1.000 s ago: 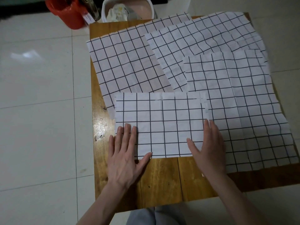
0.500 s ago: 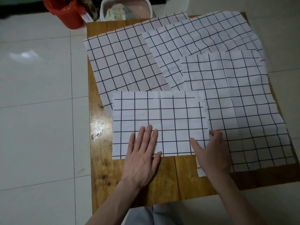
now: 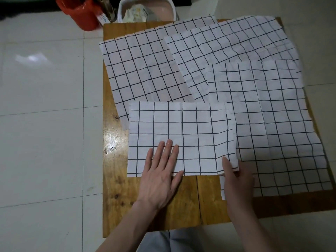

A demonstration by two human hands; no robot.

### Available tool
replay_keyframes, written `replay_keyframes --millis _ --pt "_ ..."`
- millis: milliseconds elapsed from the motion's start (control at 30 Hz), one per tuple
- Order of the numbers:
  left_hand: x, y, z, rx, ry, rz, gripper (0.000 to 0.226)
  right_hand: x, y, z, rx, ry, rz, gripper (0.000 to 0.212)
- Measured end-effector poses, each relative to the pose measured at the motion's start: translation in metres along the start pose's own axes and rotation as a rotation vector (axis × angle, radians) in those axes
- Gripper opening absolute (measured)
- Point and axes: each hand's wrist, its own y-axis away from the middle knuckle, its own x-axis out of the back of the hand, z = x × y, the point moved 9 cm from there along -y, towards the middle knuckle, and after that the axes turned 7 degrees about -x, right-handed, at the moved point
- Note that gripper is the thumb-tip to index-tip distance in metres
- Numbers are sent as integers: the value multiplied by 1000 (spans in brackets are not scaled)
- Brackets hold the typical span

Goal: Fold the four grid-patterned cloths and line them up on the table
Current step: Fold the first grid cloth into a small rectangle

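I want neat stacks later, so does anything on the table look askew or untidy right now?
Yes. The two far cloths lie rotated against the table's edges, and the right cloth is wavy and overhangs the right side. All three overlap. Only the folded cloth under the left hand sits square.

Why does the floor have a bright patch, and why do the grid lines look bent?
Head view: the bright patch on the floor tiles is glare from a light; another sheen sits on the table edge. The wide lens bows straight lines near the borders, and wrinkles bend them too. The top strip is dark; nothing is badly blurred.
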Motion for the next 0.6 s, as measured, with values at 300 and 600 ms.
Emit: replay_keyframes --millis 300,600 --pt "3 2 0 5 71 3 72 -43 50 -35 277 155 -116 37" --pt "27 39 -30 121 269 150 67 -86 88 -50 393 192 -209 48"
